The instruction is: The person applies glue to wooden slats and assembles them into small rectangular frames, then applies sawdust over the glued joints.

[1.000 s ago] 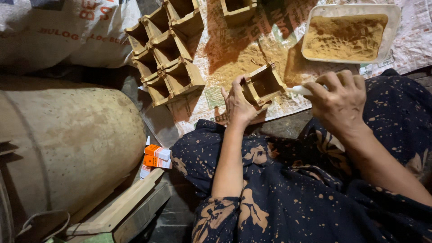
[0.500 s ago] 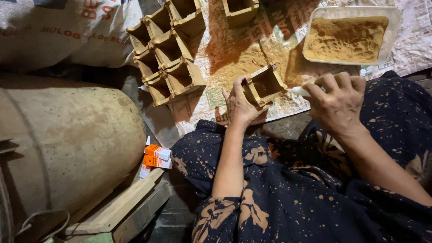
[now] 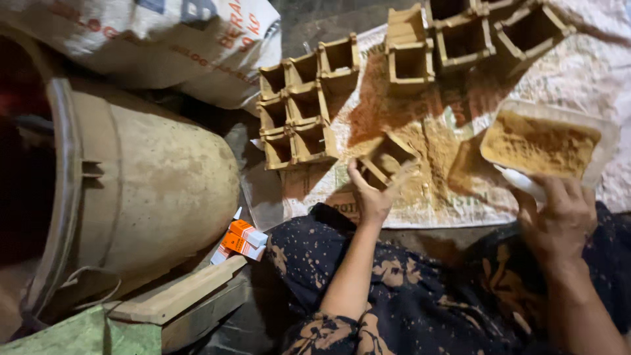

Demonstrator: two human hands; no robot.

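My left hand (image 3: 370, 197) grips a small square brown box (image 3: 386, 158), tilted over a sheet (image 3: 420, 197) dusted with brown powder. My right hand (image 3: 557, 220) is closed on a white scoop handle (image 3: 522, 181) just below a white tray of tan powder (image 3: 542, 143). Several more open square boxes (image 3: 299, 108) stand in a cluster to the left of the held one. Others (image 3: 463, 36) sit in a row at the top.
A big dusty drum (image 3: 144, 190) lies on its side at the left. White sacks (image 3: 164, 46) are behind it. Small orange and white cartons (image 3: 244, 240) lie by my knee, next to wooden planks (image 3: 177, 296).
The view has pulled back and shifted. My right hand has drawn away from the held box toward the powder tray. My left hand still holds the box.
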